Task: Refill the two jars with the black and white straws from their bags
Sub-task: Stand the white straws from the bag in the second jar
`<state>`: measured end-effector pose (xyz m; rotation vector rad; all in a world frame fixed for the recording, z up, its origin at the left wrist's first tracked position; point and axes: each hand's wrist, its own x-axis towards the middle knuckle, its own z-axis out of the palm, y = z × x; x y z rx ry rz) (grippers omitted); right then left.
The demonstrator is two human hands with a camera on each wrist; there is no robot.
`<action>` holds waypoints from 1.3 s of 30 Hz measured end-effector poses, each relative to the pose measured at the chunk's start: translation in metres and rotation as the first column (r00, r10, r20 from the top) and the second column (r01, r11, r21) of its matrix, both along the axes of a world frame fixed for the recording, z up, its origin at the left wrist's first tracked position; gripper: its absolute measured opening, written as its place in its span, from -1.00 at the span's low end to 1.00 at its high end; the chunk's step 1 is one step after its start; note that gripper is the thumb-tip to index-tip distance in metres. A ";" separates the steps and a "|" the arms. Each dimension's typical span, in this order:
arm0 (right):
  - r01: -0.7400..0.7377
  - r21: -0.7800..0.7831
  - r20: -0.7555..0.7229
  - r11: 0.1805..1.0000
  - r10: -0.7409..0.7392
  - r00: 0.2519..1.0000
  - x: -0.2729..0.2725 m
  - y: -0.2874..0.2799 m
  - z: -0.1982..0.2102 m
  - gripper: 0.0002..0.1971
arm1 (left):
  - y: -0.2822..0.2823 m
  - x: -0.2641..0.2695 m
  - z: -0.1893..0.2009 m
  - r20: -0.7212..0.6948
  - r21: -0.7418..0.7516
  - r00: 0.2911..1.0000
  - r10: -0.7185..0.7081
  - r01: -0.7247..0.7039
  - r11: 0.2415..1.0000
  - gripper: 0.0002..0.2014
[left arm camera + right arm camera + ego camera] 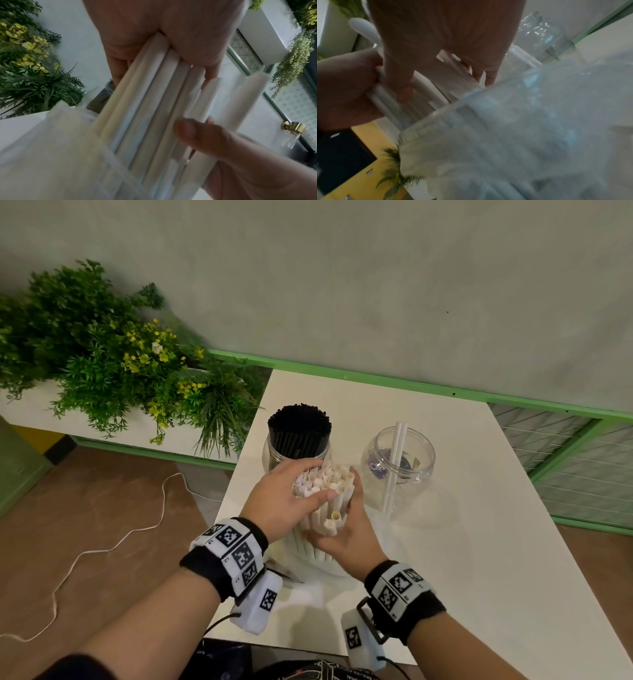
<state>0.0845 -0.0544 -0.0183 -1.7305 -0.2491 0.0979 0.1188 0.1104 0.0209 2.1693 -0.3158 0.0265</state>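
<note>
Both hands, left hand (281, 501) and right hand (346, 537), grip the white straws (325, 484) rising from their bag (308, 559) mid-bench. Next, I judge, lift them clear into the near-empty jar (399, 463) toward the far edge; the black jar (298, 436) looks full.

Bare table (479, 542) right of hands, two jars – black-straw jar (298, 436), near-empty jar (402, 457) – blocking beyond
</note>
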 end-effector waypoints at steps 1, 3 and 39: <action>-0.001 -0.004 -0.001 1.000 0.001 1.000 0.002 -0.002 0.000 0.11 | 0.001 0.000 0.000 -0.007 -0.003 1.000 -0.012 0.012 1.000 -0.42; 0.024 -0.001 -0.006 1.000 -0.024 1.000 0.007 -0.008 0.001 -0.07 | 0.004 -0.001 0.002 -0.027 -0.011 0.999 -0.041 0.041 0.999 -0.32; 0.283 0.262 0.073 0.923 -0.311 0.948 0.017 -0.059 0.046 -0.53 | -0.030 -0.009 0.010 0.203 0.446 0.979 -0.010 -0.084 0.891 -0.66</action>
